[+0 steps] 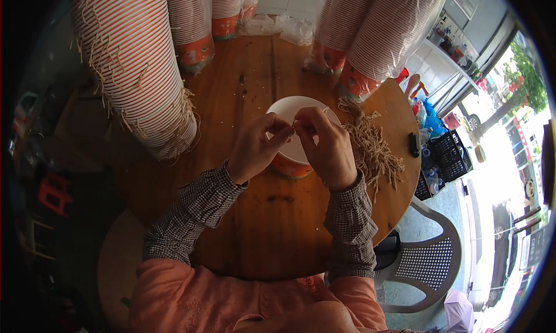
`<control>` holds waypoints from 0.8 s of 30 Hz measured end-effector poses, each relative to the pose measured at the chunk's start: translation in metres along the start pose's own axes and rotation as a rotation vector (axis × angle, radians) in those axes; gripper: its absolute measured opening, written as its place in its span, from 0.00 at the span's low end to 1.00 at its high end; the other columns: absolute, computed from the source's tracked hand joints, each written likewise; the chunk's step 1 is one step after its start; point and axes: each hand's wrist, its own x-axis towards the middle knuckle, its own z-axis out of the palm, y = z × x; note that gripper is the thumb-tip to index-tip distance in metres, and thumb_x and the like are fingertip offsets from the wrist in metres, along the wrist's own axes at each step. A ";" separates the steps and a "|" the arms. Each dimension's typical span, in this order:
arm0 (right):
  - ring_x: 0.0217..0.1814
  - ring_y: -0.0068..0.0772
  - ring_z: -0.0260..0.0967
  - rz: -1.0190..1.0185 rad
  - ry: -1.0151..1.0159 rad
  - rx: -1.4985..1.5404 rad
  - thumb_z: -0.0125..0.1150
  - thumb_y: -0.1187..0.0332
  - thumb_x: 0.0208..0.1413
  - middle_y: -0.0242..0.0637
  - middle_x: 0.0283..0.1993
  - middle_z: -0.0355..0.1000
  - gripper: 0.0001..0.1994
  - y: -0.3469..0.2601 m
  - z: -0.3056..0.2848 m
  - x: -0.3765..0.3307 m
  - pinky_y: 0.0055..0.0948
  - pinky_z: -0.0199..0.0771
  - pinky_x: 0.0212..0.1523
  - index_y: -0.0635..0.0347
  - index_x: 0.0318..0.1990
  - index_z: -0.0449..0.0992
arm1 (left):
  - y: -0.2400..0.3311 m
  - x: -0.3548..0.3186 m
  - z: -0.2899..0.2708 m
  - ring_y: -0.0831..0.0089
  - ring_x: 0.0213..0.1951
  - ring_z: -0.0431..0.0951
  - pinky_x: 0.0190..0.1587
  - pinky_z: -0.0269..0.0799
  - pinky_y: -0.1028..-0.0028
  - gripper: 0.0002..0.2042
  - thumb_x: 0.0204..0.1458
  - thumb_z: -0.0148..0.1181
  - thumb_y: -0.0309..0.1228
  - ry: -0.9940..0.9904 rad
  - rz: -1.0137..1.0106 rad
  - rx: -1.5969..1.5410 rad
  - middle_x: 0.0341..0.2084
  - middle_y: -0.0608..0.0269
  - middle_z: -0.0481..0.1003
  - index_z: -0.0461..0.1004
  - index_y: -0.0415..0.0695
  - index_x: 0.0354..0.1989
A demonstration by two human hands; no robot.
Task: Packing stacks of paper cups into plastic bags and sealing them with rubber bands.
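A white paper bucket with an orange band low on its side stands upright on the round wooden table. Above its rim, my left hand and my right hand meet with fingertips pinched together. What they pinch is too small to make out; it may be a thin string. A loose heap of tan string handles lies just right of the bucket, close to my right hand.
Tall stacks of striped paper buckets lean at the back left, back middle and back right, some with strings hanging. A white plastic chair stands at the right. Black crates sit beyond the table.
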 end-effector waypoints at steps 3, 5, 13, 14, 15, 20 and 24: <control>0.29 0.49 0.72 -0.022 0.018 -0.007 0.54 0.74 0.55 0.45 0.31 0.71 0.05 -0.001 0.001 0.000 0.39 0.71 0.28 0.58 0.39 0.68 | -0.001 -0.002 -0.002 0.76 0.29 0.77 0.32 0.71 0.75 0.05 0.51 0.60 0.27 0.001 0.035 0.113 0.25 0.62 0.77 0.74 0.38 0.31; 0.28 0.49 0.70 -0.098 0.056 -0.132 0.52 0.76 0.54 0.44 0.31 0.70 0.05 0.004 0.002 0.002 0.40 0.70 0.27 0.59 0.38 0.68 | -0.004 -0.003 -0.007 0.74 0.29 0.76 0.35 0.70 0.73 0.04 0.51 0.60 0.26 -0.022 0.124 0.189 0.24 0.62 0.76 0.74 0.39 0.30; 0.32 0.46 0.68 -0.001 0.272 -0.381 0.52 0.76 0.54 0.42 0.33 0.67 0.04 0.055 -0.013 0.004 0.39 0.69 0.29 0.59 0.37 0.67 | -0.007 -0.018 -0.007 0.67 0.31 0.76 0.48 0.65 0.68 0.03 0.48 0.60 0.24 -0.029 0.380 0.617 0.23 0.64 0.75 0.71 0.44 0.29; 0.32 0.46 0.68 0.003 0.282 -0.421 0.52 0.74 0.55 0.42 0.33 0.67 0.04 0.059 -0.013 0.004 0.39 0.69 0.29 0.59 0.37 0.67 | -0.010 -0.015 -0.008 0.66 0.31 0.76 0.49 0.64 0.66 0.04 0.47 0.60 0.24 -0.044 0.392 0.596 0.24 0.64 0.75 0.71 0.44 0.29; 0.32 0.46 0.68 0.003 0.282 -0.421 0.52 0.74 0.55 0.42 0.33 0.67 0.04 0.062 -0.014 0.002 0.39 0.69 0.29 0.59 0.37 0.67 | -0.012 -0.014 -0.008 0.66 0.32 0.76 0.51 0.63 0.65 0.04 0.47 0.60 0.24 -0.059 0.404 0.576 0.25 0.64 0.75 0.71 0.45 0.30; 0.34 0.47 0.68 0.095 0.293 -0.364 0.51 0.68 0.58 0.43 0.36 0.67 0.06 0.076 -0.021 -0.004 0.40 0.69 0.32 0.60 0.39 0.70 | -0.019 -0.018 -0.009 0.65 0.35 0.77 0.56 0.60 0.62 0.06 0.46 0.62 0.26 -0.181 0.303 0.696 0.26 0.64 0.76 0.71 0.45 0.32; 0.36 0.46 0.70 0.053 0.221 -0.301 0.52 0.72 0.56 0.43 0.37 0.67 0.07 0.073 -0.020 -0.007 0.39 0.71 0.36 0.61 0.42 0.71 | -0.020 -0.021 -0.002 0.67 0.38 0.76 0.60 0.58 0.61 0.11 0.45 0.65 0.30 -0.059 0.414 0.813 0.29 0.65 0.76 0.72 0.45 0.36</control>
